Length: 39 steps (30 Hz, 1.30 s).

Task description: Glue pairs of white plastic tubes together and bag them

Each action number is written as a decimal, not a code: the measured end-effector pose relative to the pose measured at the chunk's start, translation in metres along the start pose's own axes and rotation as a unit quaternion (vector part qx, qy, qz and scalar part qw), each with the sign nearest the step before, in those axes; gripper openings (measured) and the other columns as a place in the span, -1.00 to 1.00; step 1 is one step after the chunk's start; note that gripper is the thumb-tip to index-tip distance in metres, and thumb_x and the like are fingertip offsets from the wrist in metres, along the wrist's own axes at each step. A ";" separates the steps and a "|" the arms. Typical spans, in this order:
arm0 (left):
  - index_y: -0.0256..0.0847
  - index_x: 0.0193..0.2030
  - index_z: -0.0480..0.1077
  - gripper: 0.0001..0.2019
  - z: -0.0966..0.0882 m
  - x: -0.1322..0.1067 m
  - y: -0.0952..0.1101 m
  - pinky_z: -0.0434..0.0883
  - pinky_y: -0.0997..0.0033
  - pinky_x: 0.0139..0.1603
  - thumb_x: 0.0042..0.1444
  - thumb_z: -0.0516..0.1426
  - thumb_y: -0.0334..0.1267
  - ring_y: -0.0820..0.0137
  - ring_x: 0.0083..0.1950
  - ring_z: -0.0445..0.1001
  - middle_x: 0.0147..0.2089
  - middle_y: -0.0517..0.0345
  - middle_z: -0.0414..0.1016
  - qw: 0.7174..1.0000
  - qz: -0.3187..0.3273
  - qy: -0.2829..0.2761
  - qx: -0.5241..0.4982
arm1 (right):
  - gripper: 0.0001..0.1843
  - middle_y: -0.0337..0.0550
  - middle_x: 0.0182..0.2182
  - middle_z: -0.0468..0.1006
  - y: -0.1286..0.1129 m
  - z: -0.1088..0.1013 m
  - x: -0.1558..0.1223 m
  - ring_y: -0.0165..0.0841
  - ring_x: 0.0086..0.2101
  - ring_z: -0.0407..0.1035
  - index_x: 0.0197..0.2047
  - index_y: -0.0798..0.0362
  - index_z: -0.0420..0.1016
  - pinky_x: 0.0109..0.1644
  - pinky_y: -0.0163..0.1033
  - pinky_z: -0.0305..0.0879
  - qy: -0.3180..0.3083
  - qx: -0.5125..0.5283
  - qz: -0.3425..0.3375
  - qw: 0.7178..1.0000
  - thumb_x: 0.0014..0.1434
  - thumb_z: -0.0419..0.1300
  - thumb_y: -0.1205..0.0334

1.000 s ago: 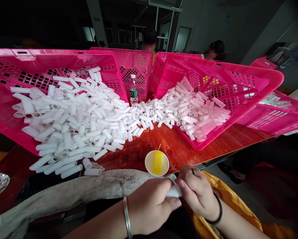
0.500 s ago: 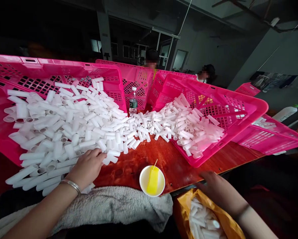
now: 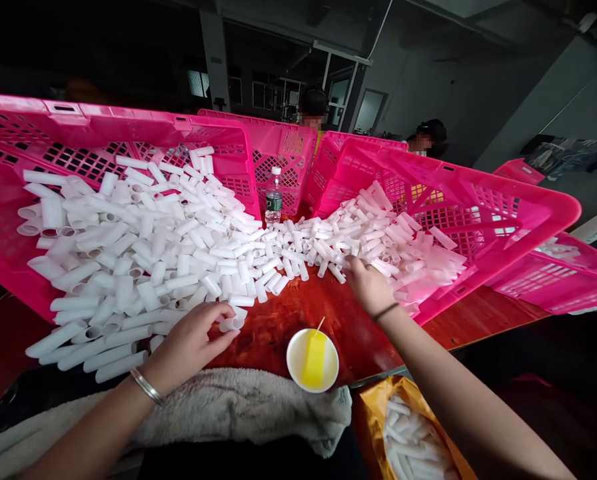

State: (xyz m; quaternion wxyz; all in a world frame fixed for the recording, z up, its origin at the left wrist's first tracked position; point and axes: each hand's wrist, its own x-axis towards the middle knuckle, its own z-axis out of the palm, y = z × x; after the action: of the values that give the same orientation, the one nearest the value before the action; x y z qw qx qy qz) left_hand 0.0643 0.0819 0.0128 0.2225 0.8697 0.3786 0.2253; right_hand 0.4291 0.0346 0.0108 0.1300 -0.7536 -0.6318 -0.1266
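Note:
My left hand point(image 3: 191, 340), with a silver bangle at the wrist, has its thumb and index finger around a white plastic tube point(image 3: 232, 323) at the near edge of the heap. Wider white tubes point(image 3: 123, 287) are piled on that side. Farther right, my right hand point(image 3: 371, 287) reaches over the table with curled fingers. Its fingertips meet the edge of a pile of narrower white tubes point(image 3: 323, 248); whatever they pinch is hidden. Between my hands stands a white bowl point(image 3: 292, 357) holding a yellow block point(image 3: 314, 360) with a thin stick.
Tipped pink crates point(image 3: 178, 123) point(image 3: 523, 207) flank the heaps on the red wooden table point(image 3: 368, 347). A water bottle point(image 3: 274, 200) stands behind. A grey towel point(image 3: 258, 407) lies along the front edge. Below right is a yellow bag point(image 3: 373, 407) of white tubes. Two people are beyond the crates.
My right hand has moved from above the yellow bag up and forward to the narrower tubes. My left hand has shifted slightly right, its thumb now showing by a tube. The view has turned slightly.

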 end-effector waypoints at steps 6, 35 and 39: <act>-0.14 0.11 0.08 -0.60 0.030 -0.015 0.034 0.48 0.35 -0.20 0.14 0.05 -0.21 0.35 -0.17 0.50 -0.09 0.08 0.47 0.958 -0.082 -0.070 -0.267 | -0.66 0.00 -0.10 0.52 -0.011 -0.017 -0.120 -0.27 -0.13 0.44 0.12 0.07 0.30 -0.08 -0.18 0.41 -0.005 0.390 -0.021 0.921 0.35 -0.07 0.18; -0.19 0.14 0.13 -0.13 0.104 -0.004 0.065 0.28 0.03 0.19 -0.34 0.42 -0.18 0.09 0.17 0.31 0.12 -0.12 0.33 0.986 0.028 -0.096 -0.132 | -0.65 0.01 -0.14 0.49 -0.040 0.013 -0.136 -0.20 -0.15 0.42 0.11 0.05 0.32 -0.12 -0.06 0.44 -0.022 0.411 -0.067 0.909 0.26 0.06 0.22; -0.16 0.12 0.14 -0.15 0.105 -0.005 0.063 0.27 0.06 0.21 -0.34 0.41 -0.19 0.11 0.18 0.30 0.16 -0.11 0.29 0.984 0.031 -0.087 -0.151 | -0.77 -0.03 -0.25 0.48 -0.045 0.015 -0.141 -0.25 -0.25 0.42 -0.04 0.06 0.38 -0.18 -0.10 0.43 -0.025 0.421 -0.004 0.907 0.28 0.04 0.20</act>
State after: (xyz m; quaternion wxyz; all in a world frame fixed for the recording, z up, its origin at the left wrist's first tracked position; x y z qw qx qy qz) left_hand 0.1550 0.0166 -0.0378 0.3764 0.8538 0.2923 0.2096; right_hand 0.3608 -0.0820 -0.0513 0.4190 -0.6292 -0.6323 0.1694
